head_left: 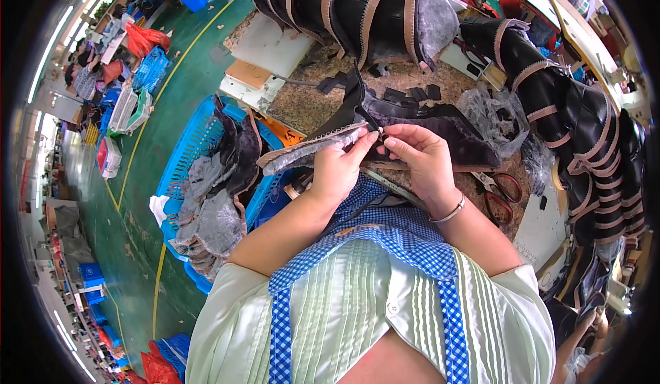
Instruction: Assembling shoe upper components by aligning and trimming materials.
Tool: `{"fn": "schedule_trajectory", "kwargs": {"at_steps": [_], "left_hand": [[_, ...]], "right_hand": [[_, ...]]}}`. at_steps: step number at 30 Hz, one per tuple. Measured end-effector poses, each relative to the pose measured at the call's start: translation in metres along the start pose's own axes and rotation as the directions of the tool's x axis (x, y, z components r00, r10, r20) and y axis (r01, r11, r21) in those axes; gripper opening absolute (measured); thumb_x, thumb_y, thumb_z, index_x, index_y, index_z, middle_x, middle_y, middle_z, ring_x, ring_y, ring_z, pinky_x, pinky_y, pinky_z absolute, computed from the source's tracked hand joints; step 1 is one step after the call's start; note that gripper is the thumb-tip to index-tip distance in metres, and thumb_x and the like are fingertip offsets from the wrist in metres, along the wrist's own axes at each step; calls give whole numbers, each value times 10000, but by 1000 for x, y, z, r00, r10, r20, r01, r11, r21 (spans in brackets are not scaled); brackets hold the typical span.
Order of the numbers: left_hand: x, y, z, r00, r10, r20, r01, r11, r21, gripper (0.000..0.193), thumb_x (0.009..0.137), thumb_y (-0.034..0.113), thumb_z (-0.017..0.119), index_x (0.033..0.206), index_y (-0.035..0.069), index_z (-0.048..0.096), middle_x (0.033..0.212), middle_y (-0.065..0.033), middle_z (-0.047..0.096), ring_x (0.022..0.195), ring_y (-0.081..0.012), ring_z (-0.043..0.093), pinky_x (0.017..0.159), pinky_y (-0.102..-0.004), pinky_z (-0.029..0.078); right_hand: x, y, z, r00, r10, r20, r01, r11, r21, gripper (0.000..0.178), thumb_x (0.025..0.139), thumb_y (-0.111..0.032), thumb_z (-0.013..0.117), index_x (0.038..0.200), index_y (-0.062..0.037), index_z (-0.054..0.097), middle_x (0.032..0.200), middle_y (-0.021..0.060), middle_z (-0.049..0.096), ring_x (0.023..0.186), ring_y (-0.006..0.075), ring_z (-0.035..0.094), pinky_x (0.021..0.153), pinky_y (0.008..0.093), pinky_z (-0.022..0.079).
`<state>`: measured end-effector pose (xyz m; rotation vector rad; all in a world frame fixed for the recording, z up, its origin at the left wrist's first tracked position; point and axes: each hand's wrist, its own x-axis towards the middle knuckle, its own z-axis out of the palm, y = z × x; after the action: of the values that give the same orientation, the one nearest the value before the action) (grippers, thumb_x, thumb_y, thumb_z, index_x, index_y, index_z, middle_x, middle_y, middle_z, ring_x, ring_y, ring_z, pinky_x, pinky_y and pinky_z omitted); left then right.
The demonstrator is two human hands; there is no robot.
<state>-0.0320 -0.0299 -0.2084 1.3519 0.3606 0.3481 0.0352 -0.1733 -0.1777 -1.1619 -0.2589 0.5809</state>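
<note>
A black, fleece-lined boot upper (433, 136) with a tan toothed edge lies opened out before me on the table. My left hand (340, 167) pinches its edge between thumb and fingers, where the grey lining (309, 151) shows. My right hand (421, 160) is closed beside it, thumb and fingertips pressed together right next to the left fingertips. Something small and dark sits between the two hands, too small to name. Small black strips (405, 96) are scattered just beyond the upper.
More boot uppers are piled at the back (344, 9) and along the right (584, 123). Scissors (500, 195) and a crumpled clear plastic bag (491, 119) lie on the right. A blue basket (180, 156) at left holds fleece-lined pieces. Another person's hands (597, 319) show at lower right.
</note>
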Motion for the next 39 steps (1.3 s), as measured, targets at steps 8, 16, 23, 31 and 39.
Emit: {"fn": "schedule_trajectory", "kwargs": {"at_steps": [8, 16, 23, 31, 39], "left_hand": [[1, -3, 3, 989, 148, -26, -145, 986, 84, 202, 877, 204, 684, 921, 7, 671, 807, -31, 669, 731, -89, 572, 686, -242, 465], [-6, 7, 5, 989, 148, -2, -140, 939, 316, 125, 891, 117, 655, 940, 3, 650, 871, -3, 625, 794, -85, 558, 734, -226, 452], [-5, 14, -3, 936, 256, 240, -342, 816, 466, 147, 897, 100, 630, 1009, 4, 639, 893, -66, 667, 811, -120, 599, 725, -278, 485], [-5, 0, -5, 971, 24, 240, -8, 998, -64, 164, 890, 25, 615, 1052, 12, 636, 968, -25, 642, 872, -119, 591, 808, -258, 480], [-14, 4, -7, 856, 486, 173, -499, 692, 522, 159, 774, 83, 743, 875, 9, 645, 773, -67, 648, 686, -165, 611, 619, -291, 479]], "right_hand": [[5, 13, 4, 994, -85, -69, 90, 992, 87, 165, 830, 23, 668, 994, 27, 643, 915, 63, 680, 805, 102, 632, 710, 213, 499], [3, 11, 11, 947, -303, -110, 287, 947, -143, 135, 825, 20, 677, 949, 13, 627, 877, 35, 649, 769, 88, 610, 693, 226, 510], [12, -12, 2, 961, -235, 148, 272, 696, -665, 234, 821, -48, 678, 1043, 24, 655, 806, 34, 620, 697, 114, 567, 641, 244, 471], [9, -11, -4, 935, 337, 109, -352, 914, 200, 157, 871, -53, 640, 1023, -12, 650, 914, 11, 637, 792, 82, 565, 701, 220, 456], [-47, -62, -51, 710, -684, 164, 33, -200, -979, 594, 630, -211, 816, 1145, -62, 561, 1156, 134, 558, 1083, 320, 517, 926, 436, 394]]}}
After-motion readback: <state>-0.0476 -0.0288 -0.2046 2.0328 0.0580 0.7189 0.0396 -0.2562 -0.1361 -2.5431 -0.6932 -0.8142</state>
